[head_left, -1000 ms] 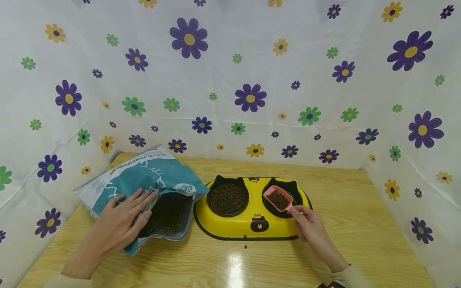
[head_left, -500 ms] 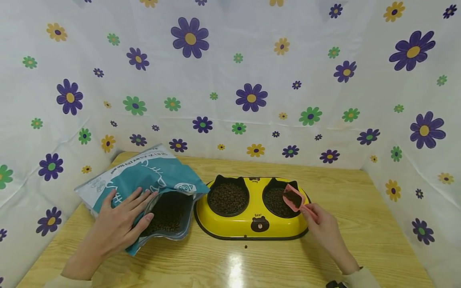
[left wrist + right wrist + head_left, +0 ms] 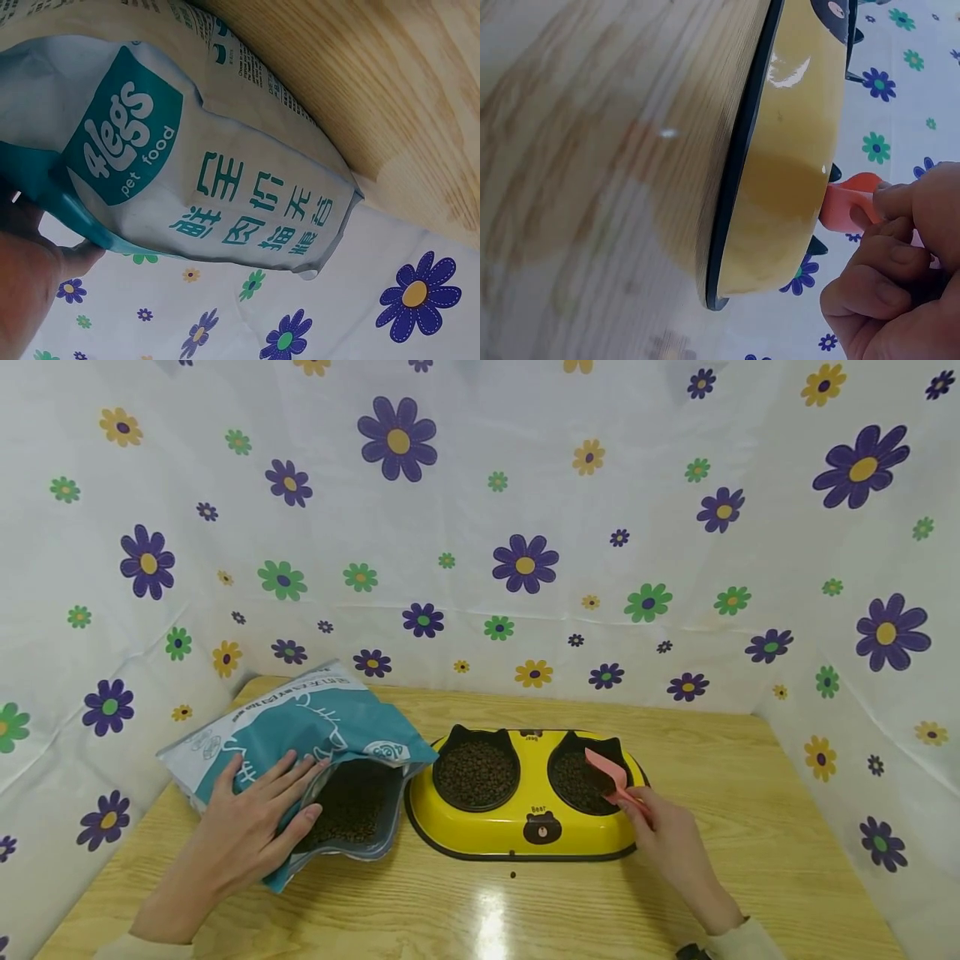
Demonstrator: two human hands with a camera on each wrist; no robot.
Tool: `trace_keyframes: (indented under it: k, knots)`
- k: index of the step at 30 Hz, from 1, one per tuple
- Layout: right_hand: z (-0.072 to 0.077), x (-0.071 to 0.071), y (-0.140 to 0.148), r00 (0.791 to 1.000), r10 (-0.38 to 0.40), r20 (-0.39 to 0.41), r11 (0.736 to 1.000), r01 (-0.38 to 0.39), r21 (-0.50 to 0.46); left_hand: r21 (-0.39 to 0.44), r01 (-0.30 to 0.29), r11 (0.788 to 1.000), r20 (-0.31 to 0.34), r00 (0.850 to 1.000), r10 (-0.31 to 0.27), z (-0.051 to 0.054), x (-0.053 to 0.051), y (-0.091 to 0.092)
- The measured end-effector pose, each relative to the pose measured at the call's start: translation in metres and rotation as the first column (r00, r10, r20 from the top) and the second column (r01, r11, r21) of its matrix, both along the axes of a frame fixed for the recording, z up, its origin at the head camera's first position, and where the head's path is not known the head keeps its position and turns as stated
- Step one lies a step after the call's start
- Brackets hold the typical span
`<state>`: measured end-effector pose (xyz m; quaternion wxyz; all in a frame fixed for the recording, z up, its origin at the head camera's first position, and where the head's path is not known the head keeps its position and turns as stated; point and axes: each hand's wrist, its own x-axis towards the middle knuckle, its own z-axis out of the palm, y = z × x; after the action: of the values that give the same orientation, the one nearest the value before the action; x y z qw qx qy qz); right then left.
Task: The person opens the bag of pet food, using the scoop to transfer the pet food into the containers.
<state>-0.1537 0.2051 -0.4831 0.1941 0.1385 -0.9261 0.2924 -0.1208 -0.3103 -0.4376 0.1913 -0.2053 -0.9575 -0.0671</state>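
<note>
My left hand (image 3: 251,818) lies with spread, fairly straight fingers on a teal and white pet food bag (image 3: 292,727). Its thumb crosses the edge of the bag's mouth, where brown kibble (image 3: 348,814) shows inside. With my right hand (image 3: 671,835) I pinch the handle of a pink scoop (image 3: 609,768), tilted over the right black bowl (image 3: 573,743) with its inside turned mostly from view. Kibble lies in that bowl. More fills the left bowl (image 3: 477,774). The right wrist view shows curled fingers at the scoop (image 3: 845,206), beside the yellow stand.
Both bowls, with ear-shaped rims, sit in a yellow bear-print stand (image 3: 480,835) on a wooden table (image 3: 420,910). One loose pellet (image 3: 513,875) lies in front of the stand. A flower-patterned cloth (image 3: 450,518) rises behind the table and at both sides.
My right hand has moved rightward with the scoop, which has gone from level and loaded to tipped. Kibble now shows in the right bowl. The left hand and the bag have stayed put.
</note>
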Motion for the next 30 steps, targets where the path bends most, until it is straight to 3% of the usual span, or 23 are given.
trace_keyframes:
  k: [6,9,15,20,25,28,30]
  knots:
    - [0.001,0.000,-0.005,0.998,0.021,0.054,0.999,-0.023,0.036,0.015,0.000,1.000,-0.005,1.000,0.000,0.000,0.001,0.000]
    - [0.002,-0.001,-0.003,0.999,0.011,0.034,0.998,-0.013,0.062,0.020,0.001,1.000,-0.010,1.000,-0.001,0.000,0.001,0.000]
    - [0.004,-0.001,0.004,0.993,-0.034,-0.117,0.984,0.054,0.169,0.016,-0.006,1.000,-0.001,1.000,0.006,-0.001,0.001,0.000]
    - [0.004,-0.001,0.008,0.964,-0.048,-0.260,0.969,0.108,0.223,0.019,-0.011,1.000,0.006,1.000,0.011,-0.001,0.001,0.000]
    - [0.006,0.001,0.010,0.942,-0.047,-0.332,0.968,0.125,0.219,0.023,-0.007,1.000,-0.002,1.000,0.007,-0.001,0.000,0.000]
    - [0.009,0.003,0.009,0.973,-0.070,-0.218,0.992,0.091,0.088,0.024,-0.010,1.000,0.006,1.000,0.010,-0.001,0.001,0.000]
    - [0.013,0.005,0.006,0.997,-0.065,-0.030,0.994,0.062,-0.094,0.021,-0.012,1.000,0.016,1.000,0.012,-0.001,0.001,0.000]
